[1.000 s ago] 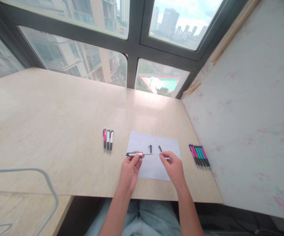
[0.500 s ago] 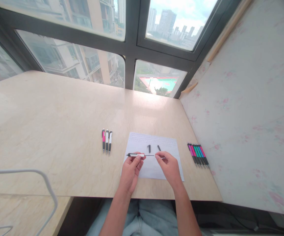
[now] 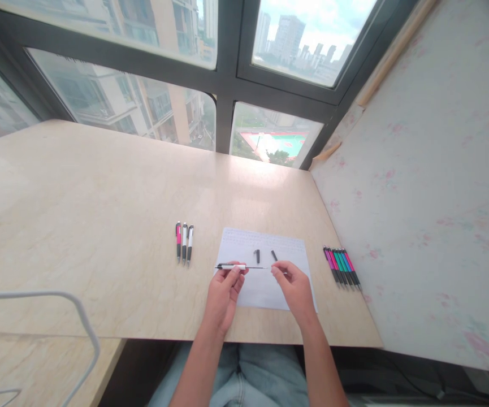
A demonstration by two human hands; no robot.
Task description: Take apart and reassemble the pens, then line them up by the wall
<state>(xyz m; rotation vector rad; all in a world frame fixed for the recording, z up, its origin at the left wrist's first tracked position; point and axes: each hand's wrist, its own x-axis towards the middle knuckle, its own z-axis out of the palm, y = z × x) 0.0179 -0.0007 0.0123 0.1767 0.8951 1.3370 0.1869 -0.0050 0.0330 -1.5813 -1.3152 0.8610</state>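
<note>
My left hand (image 3: pixel 224 294) pinches a white pen barrel (image 3: pixel 232 266) held level over a white sheet of paper (image 3: pixel 265 288). A thin refill sticks out of the barrel toward my right hand (image 3: pixel 295 287). That hand's fingers are pinched together near the refill's end; what they hold is too small to make out. Two small black pen parts (image 3: pixel 258 255) lie on the paper just beyond my hands.
Three pens (image 3: pixel 184 241), one pink and two white, lie side by side left of the paper. Several pink and green pens (image 3: pixel 341 267) lie in a row to the right, near a pale wall panel (image 3: pixel 431 186). The beige table (image 3: pixel 100 215) ends at a window. A white wire frame (image 3: pixel 57 316) stands at the lower left.
My hands stay over the paper. The right hand shifted slightly toward the barrel half a second ago and has drawn back a little since. The pens on the table have not moved.
</note>
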